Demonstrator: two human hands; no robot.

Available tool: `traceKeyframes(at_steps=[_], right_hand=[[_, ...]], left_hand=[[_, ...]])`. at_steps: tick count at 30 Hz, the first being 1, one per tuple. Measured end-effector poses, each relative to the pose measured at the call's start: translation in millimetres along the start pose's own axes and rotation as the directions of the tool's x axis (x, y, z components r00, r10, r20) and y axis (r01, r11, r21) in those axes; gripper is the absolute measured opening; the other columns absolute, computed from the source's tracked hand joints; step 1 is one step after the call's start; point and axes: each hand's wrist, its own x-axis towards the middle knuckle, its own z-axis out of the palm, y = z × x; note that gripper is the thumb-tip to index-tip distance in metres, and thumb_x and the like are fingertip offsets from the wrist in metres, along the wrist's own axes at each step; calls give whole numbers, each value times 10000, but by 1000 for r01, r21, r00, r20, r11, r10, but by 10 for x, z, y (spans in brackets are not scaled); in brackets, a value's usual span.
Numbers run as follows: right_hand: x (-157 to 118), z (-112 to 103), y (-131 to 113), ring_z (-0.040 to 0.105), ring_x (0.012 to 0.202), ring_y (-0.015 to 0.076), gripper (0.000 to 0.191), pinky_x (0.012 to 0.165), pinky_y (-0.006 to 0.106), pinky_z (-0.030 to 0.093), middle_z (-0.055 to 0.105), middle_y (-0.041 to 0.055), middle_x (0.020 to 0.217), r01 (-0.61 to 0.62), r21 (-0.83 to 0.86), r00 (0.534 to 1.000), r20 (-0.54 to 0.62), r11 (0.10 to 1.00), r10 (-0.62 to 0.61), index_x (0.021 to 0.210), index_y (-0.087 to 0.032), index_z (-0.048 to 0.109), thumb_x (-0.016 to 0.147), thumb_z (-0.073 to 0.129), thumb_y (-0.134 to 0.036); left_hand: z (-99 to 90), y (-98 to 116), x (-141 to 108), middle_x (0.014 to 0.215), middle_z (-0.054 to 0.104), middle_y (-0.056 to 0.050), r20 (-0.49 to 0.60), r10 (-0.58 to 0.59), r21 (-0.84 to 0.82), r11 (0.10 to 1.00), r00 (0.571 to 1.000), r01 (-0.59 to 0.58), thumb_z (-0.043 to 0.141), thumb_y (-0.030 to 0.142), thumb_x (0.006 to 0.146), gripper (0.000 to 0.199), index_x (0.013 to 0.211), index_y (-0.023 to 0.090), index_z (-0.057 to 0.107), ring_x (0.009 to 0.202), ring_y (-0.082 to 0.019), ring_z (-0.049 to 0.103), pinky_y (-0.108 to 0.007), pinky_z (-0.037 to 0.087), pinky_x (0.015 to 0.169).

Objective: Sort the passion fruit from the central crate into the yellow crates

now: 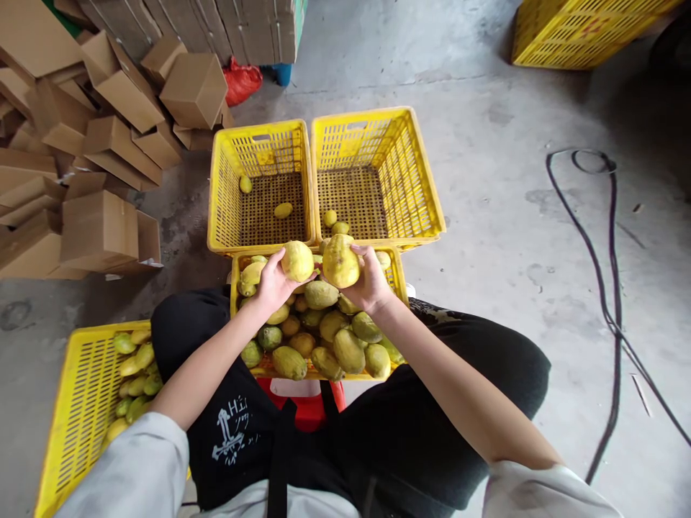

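Note:
My left hand [273, 283] is closed round a yellow lemon [297, 260]. In my right hand [371, 282] is a second, larger and blotchier lemon [340, 261]. Both fruits are held close together above a yellow crate [400, 277] between my knees, heaped with yellow-green lemons [322, 295]. Just beyond stand two more yellow crates side by side. The left one [216, 194] has two lemons on its floor; the right one [426, 183] has a few lemons by its near edge.
At my left a yellow crate [73, 396] holds several greenish lemons. Cardboard boxes [100, 230] are piled at the far left, near a red bag [242, 83]. Another yellow crate [583, 36] stands far right. A dark cable [614, 288] lies on the concrete floor.

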Motion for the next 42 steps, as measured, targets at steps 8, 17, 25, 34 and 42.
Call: traceKeyframes(at_steps=[8, 17, 25, 34, 42], right_hand=[[10, 1, 2, 655, 862, 237, 153, 713, 380, 582, 675, 17, 748, -14, -20, 998, -57, 1000, 13, 847, -251, 558, 725, 539, -343], [17, -39, 23, 666, 821, 232, 163, 739, 348, 565, 671, 24, 690, -44, -21, 999, -25, 999, 44, 847, -223, 595, 727, 572, -330], [-17, -25, -46, 670, 845, 263, 209, 763, 416, 570, 687, 38, 701, -65, 7, 998, 17, 998, 65, 847, -218, 590, 716, 501, -355], [12, -15, 3, 672, 844, 252, 211, 770, 406, 583, 669, 14, 684, -35, 9, 999, 38, 999, 35, 863, -241, 573, 677, 577, -339], [-2, -7, 6, 669, 856, 239, 185, 761, 360, 569, 668, 21, 683, -25, -27, 1000, 17, 999, 25, 823, -245, 595, 671, 588, -349]], left_hand=[[-11, -6, 6, 947, 694, -100, 19, -31, 53, 998, 999, 29, 550, 388, 840, 294, 984, 147, 635, 959, -247, 656, -382, 537, 822], [-1, -5, -1, 874, 689, -76, -10, -13, 107, 994, 1000, 14, 575, 401, 820, 284, 949, 156, 637, 924, -240, 665, -374, 540, 823], [10, 26, -25, 955, 691, -130, 34, 22, 26, 999, 999, -23, 340, 357, 859, 369, 942, 149, 633, 1043, -278, 626, -436, 513, 864], [-13, 14, -25, 921, 689, -111, 22, 26, 2, 1000, 999, -26, 387, 357, 838, 307, 919, 168, 615, 1032, -282, 632, -460, 497, 893], [6, 5, -36, 939, 694, -96, 55, 5, -4, 1000, 998, -5, 476, 310, 812, 262, 971, 157, 617, 1044, -274, 632, -442, 496, 930]])
